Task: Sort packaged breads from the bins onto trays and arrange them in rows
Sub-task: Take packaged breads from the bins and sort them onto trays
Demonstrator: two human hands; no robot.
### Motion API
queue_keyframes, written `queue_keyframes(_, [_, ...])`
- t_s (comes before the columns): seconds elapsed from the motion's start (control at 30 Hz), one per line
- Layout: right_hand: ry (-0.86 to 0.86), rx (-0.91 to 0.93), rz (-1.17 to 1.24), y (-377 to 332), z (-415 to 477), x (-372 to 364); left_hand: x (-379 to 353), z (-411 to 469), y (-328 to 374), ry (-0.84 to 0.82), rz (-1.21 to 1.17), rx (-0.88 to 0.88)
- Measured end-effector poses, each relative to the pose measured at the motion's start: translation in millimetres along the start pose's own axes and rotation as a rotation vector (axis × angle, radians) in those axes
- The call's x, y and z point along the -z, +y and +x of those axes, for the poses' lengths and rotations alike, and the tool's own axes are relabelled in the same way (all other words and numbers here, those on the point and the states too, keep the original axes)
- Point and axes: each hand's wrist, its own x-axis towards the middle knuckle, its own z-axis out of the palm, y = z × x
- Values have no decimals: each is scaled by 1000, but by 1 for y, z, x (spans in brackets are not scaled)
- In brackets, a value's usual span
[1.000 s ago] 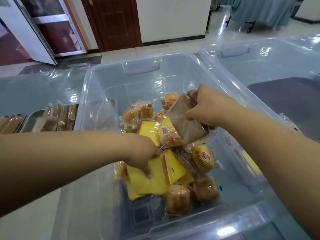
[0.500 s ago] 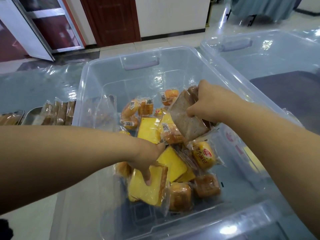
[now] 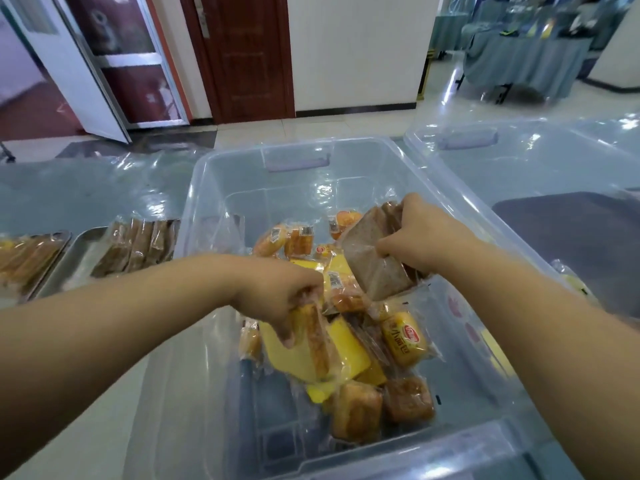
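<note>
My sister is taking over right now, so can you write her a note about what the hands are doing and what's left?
Left hand: gripping a yellow cake slice, lifted over the bin.
Right hand: holding a brown bread pack.
Done: brown packs sit in a row on one tray; another tray at far left holds orange ones.
Left: many packs still in the bin.

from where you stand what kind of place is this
Probably a hall or office room set up for sorting food, not a home kitchen: a tiled floor, a cloth-draped table at the back, and a clear plastic bin of packaged breads beside a metal tray on a plastic-covered table.
</note>
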Motion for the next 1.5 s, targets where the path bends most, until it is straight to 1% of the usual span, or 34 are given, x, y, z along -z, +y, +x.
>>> queue_keyframes(0.17, [96,-10,112,-4,-1,3,10,-21,-16,426,-292,21])
queue_keyframes(0.27, [182,6,194,-9,-4,8,13,-34,-20,669,-559,-3])
queue_keyframes(0.43, [387,171,413,-29,-15,20,21,-65,-21,1055,-979,-73])
queue_keyframes(0.5, [450,247,477,-43,-25,25,24,-82,-25,1156,-1082,-70])
queue_keyframes(0.57, [486,316,508,-61,-37,27,24,-101,-35,1223,-1126,-42])
queue_keyframes(0.67, [472,390,549,-94,-56,25,14,-132,-52,1321,-1109,11])
queue_keyframes(0.73, [449,431,573,-119,-68,17,3,-154,-64,1379,-1112,2])
queue_keyframes(0.9, [368,484,603,-188,-98,-21,-44,-215,-104,1433,-1095,87])
queue_keyframes(1.07, [214,413,616,-252,-123,-80,-109,-272,-163,1422,-1129,248])
queue_keyframes(1.2, [99,347,542,-289,-136,-136,-162,-293,-210,1366,-1125,378])
queue_keyframes(1.3, [27,287,514,-308,-137,-176,-193,-297,-238,1290,-1130,457])
queue_keyframes(1.43, [-71,211,405,-322,-123,-217,-216,-296,-265,1200,-1106,494])
queue_keyframes(1.5, [-98,177,391,-326,-109,-232,-219,-292,-279,1168,-1099,518])
